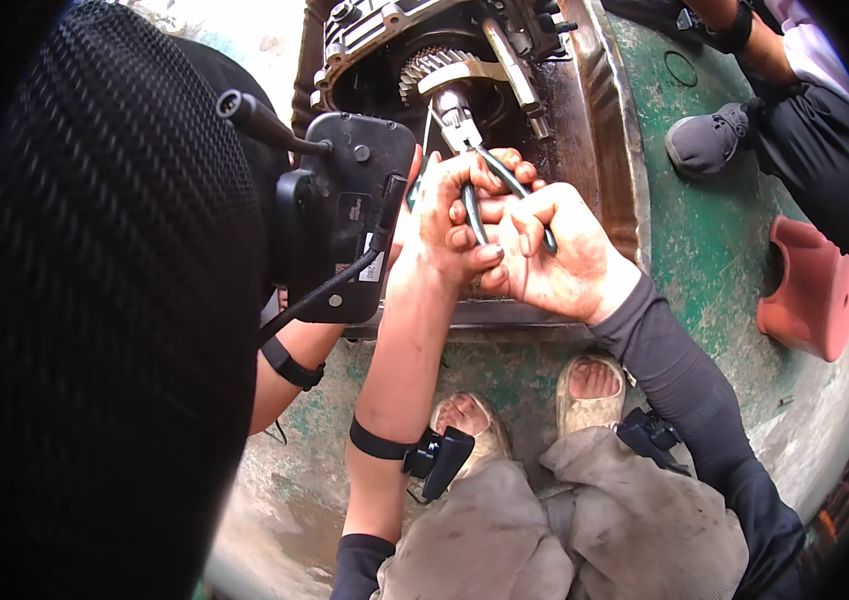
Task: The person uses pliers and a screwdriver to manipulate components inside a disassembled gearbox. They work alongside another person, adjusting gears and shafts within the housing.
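Note:
A pair of pliers [461, 133] with dark handles has its jaws at the end of a metal shaft [451, 102]. My left hand [447, 215] is closed around the pliers' left handle, fingers curling across both handles. Closed on the right handle is my right hand [566, 262], palm up and touching the left. Above the jaws, a helical gear [434, 68] sits with the shaft in an open metal housing [369, 35]. Beside my left hand, a thin metal rod [428, 130] runs up toward the gear; a co-worker's fingers partly show there, mostly hidden.
The housing stands in a metal tray with a worn raised rim [624, 130]. Close on the left, a co-worker in black mesh wears a black boxy device [354, 215] with cables. Another person's shoe [709, 140] and a pink stool [809, 290] are on the right.

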A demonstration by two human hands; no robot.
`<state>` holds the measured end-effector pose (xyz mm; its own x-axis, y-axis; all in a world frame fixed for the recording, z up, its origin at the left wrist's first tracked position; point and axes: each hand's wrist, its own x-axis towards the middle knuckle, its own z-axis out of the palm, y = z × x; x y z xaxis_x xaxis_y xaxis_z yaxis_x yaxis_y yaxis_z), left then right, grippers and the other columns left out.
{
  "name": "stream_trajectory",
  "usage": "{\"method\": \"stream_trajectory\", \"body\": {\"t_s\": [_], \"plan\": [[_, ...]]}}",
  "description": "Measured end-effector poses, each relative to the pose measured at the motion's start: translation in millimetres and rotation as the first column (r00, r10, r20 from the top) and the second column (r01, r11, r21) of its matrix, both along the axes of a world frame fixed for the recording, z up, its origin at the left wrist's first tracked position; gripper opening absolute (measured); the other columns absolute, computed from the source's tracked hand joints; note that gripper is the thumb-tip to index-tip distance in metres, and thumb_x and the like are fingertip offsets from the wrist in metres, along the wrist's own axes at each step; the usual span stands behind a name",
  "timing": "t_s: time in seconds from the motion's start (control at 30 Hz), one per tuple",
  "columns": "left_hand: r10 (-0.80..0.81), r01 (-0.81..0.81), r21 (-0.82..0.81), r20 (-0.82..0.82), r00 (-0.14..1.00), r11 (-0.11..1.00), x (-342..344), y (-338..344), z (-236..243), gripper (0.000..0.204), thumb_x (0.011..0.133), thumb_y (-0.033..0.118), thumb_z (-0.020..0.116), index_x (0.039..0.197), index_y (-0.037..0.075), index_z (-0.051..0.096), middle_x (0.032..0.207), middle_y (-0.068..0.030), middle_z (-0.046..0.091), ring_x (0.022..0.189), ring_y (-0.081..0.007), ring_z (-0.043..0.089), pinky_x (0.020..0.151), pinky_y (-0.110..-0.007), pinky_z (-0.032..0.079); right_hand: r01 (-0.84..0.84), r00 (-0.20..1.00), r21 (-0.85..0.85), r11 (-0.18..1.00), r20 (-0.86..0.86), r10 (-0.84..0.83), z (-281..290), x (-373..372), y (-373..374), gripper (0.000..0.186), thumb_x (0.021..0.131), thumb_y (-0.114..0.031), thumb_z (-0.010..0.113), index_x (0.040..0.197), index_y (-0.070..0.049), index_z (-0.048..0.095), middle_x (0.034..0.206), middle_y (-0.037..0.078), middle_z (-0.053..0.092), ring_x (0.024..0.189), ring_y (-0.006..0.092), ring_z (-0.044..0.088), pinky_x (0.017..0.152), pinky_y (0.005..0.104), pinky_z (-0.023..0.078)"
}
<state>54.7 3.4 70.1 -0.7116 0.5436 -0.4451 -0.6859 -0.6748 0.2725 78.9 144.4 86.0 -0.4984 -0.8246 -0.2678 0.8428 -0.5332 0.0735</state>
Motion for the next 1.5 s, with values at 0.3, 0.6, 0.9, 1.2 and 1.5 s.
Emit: {"method": "stream_trajectory", "body": {"t_s": [0.3, 0.6, 0.9, 1.2, 1.5], "plan": [[-0.065, 0.065, 0.002, -0.032, 0.997, 0.998, 40.8, 9.1, 12.5, 0.039, 0.090, 0.017, 0.046, 0.120, -0.008, 0.049, 0.111, -0.0199, 0.061, 0.067, -0.0179, 0.065, 0.049, -0.029, 0.057, -0.122, 0.985, 0.050, 0.991, -0.113, 0.127, 9.9, 23.3, 28.3, 0.058, 0.071, -0.009, 0.043, 0.125, 0.012, 0.044, 0.123, 0.029, 0.054, 0.112, 0.0344, 0.058, 0.091, 0.0476, 0.051], [-0.353, 0.085, -0.645, -0.298, 0.887, 0.759, 62.5, 4.1, 30.4, 0.035, 0.093, 0.025, 0.059, 0.117, 0.000, 0.055, 0.099, -0.0067, 0.061, 0.086, -0.0110, 0.060, 0.069, -0.023, 0.050, -0.113, 0.950, 0.294, 0.949, -0.249, 0.191, 28.2, 34.0, 58.9, 0.072, 0.076, -0.004, 0.050, 0.144, -0.007, 0.026, 0.132, 0.031, 0.046, 0.117, 0.0523, 0.048, 0.095, 0.0589, 0.044], [-0.750, 0.340, -0.712, -0.395, 0.531, 0.615, 130.8, -28.8, -2.9, 0.029, 0.094, 0.028, 0.058, 0.094, -0.001, 0.062, 0.076, -0.0037, 0.056, 0.073, -0.0104, 0.051, 0.066, -0.028, 0.044, -0.566, 0.609, 0.451, 0.690, -0.336, 0.719, -4.9, 114.2, 84.0, 0.061, 0.086, 0.003, 0.053, 0.143, -0.004, 0.032, 0.124, 0.013, 0.057, 0.106, 0.0177, 0.058, 0.091, 0.0313, 0.047], [-0.894, 0.268, -0.937, -0.088, 0.440, 0.224, 185.9, -45.1, -42.7, 0.036, 0.089, 0.035, 0.059, 0.097, 0.000, 0.065, 0.086, -0.0200, 0.064, 0.084, -0.0380, 0.061, 0.071, -0.043, 0.048, -0.301, 0.123, 0.891, 0.339, -0.316, 0.941, -77.4, 172.2, 54.1, 0.068, 0.083, -0.012, 0.059, 0.145, -0.011, 0.031, 0.107, 0.005, 0.062, 0.096, 0.0168, 0.060, 0.087, 0.0295, 0.046], [-0.887, 0.243, -0.947, -0.081, 0.455, 0.211, 202.6, -46.1, -55.6, 0.039, 0.088, 0.035, 0.056, 0.110, 0.003, 0.063, 0.098, -0.0203, 0.066, 0.094, -0.0366, 0.063, 0.082, -0.042, 0.049, -0.376, 0.088, 0.908, 0.184, -0.162, 0.983, -88.3, 186.8, 52.6, 0.048, 0.087, -0.036, 0.056, 0.115, 0.002, 0.056, 0.098, 0.022, 0.065, 0.097, 0.0323, 0.062, 0.085, 0.0391, 0.046]]}}
